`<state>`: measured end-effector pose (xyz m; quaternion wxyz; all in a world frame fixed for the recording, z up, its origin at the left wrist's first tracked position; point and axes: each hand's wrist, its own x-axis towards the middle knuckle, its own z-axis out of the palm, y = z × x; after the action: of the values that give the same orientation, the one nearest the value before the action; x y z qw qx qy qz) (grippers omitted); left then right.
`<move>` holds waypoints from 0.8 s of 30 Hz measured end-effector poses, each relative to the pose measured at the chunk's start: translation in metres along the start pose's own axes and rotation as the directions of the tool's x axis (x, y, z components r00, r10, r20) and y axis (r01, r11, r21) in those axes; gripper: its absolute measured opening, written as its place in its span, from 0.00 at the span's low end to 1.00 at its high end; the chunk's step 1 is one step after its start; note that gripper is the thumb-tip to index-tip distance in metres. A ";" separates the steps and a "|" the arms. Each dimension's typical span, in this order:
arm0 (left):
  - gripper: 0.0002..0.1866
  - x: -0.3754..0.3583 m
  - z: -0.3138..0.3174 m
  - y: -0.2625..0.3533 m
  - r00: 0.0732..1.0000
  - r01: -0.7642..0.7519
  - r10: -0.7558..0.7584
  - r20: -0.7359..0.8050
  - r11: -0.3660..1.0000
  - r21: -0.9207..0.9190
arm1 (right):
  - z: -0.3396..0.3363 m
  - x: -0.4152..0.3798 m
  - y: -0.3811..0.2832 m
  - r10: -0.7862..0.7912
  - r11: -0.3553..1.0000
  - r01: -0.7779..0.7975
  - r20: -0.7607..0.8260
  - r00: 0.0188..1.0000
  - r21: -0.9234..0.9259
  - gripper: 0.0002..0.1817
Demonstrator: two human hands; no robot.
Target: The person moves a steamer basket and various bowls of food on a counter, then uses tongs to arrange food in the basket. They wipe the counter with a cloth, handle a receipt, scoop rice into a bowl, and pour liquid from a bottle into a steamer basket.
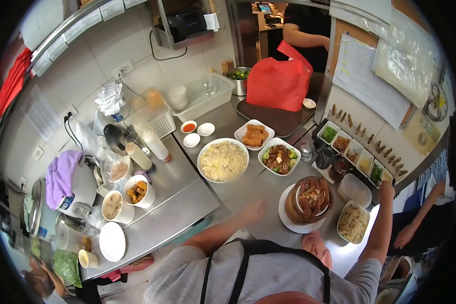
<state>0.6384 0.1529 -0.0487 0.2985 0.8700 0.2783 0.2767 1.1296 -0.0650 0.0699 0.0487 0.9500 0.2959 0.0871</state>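
My right hand (386, 189) is at the near end of a row of garnish containers, beside the one with green leaves (376, 172); its fingers are mostly hidden. My left hand (254, 210) hovers over the steel counter, smeared by motion. Between my hands a round wooden steamer (289, 206) holds brown-glazed meat and stands on a white plate (287, 220). Right of it sits a plastic tub of fried rice (353, 223). Beyond my left hand are a large bowl of fried rice (223, 160), a dish of meat and broccoli (279, 159) and a dish of golden fried pieces (254, 135).
A red bag (281, 81) stands on a dark tray (268, 117) at the pass window, where another person's arm (305, 38) shows. White tubs of food (119, 207) and squeeze bottles (139, 157) stand left. Another person's hand (404, 236) is at far right.
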 end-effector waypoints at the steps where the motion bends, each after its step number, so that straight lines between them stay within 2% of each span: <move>1: 0.11 -0.001 0.002 -0.003 1.000 -0.001 0.001 0.002 1.000 0.022 | 0.004 0.004 0.012 0.004 1.000 -0.004 -0.016 1.000 0.004 0.08; 2: 0.11 -0.001 0.005 -0.005 1.000 -0.003 0.003 0.002 0.999 0.043 | 0.004 0.007 0.020 0.009 1.000 -0.009 -0.035 0.999 0.008 0.08; 3: 0.11 -0.001 0.006 -0.007 1.000 -0.007 0.007 0.003 0.998 0.063 | -0.022 -0.009 0.007 0.116 0.993 -0.114 -0.047 0.992 0.033 0.09; 6: 0.10 -0.001 0.006 -0.010 0.999 -0.027 0.026 0.019 0.997 0.068 | -0.018 -0.037 -0.003 0.187 0.979 -0.178 -0.099 0.977 0.095 0.10; 8: 0.10 -0.002 0.006 -0.009 0.998 -0.055 0.056 -0.009 0.997 0.060 | 0.018 -0.046 0.007 0.053 0.977 -0.049 -0.013 0.999 0.205 0.11; 10: 0.10 0.001 0.004 -0.008 0.997 -0.080 0.081 -0.019 0.996 0.046 | 0.026 -0.053 0.008 0.166 0.938 -0.148 -0.033 0.986 0.313 0.10; 11: 0.10 0.003 0.001 -0.005 0.996 -0.089 0.089 -0.014 0.995 0.034 | 0.029 -0.057 0.013 0.144 0.884 -0.050 -0.170 0.975 0.465 0.10; 13: 0.10 0.002 -0.002 -0.006 0.995 -0.095 0.095 -0.014 0.995 0.038 | 0.042 -0.063 0.029 0.164 0.707 0.199 -0.432 0.887 0.679 0.08; 14: 0.09 0.002 0.000 -0.008 0.995 -0.094 0.096 -0.022 0.994 0.052 | -0.013 -0.096 0.006 0.308 0.249 -0.123 0.042 0.950 0.961 0.07; 16: 0.09 0.001 0.003 -0.009 0.993 -0.106 0.108 -0.036 0.993 0.052 | -0.027 -0.122 -0.005 0.383 0.001 -0.070 0.064 0.922 0.998 0.09; 19: 0.09 0.002 0.000 -0.006 0.989 -0.140 0.140 -0.035 0.990 0.000 | -0.043 -0.154 -0.016 0.373 0.058 0.000 -0.021 0.928 0.998 0.10; 22: 0.09 0.008 -0.010 0.004 0.989 -0.151 0.151 0.001 0.986 -0.071 | -0.080 -0.183 -0.038 0.299 0.011 -0.042 0.037 0.953 0.999 0.11; 24: 0.09 0.010 -0.016 0.009 0.991 -0.131 0.134 0.020 0.987 -0.090 | -0.091 -0.195 -0.053 0.273 0.109 -0.075 0.043 0.961 0.991 0.15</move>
<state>0.6386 0.1591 -0.0285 0.3212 0.8760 0.2035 0.2967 0.9254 -0.1292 0.1245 -0.6206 0.7640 0.1685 -0.0526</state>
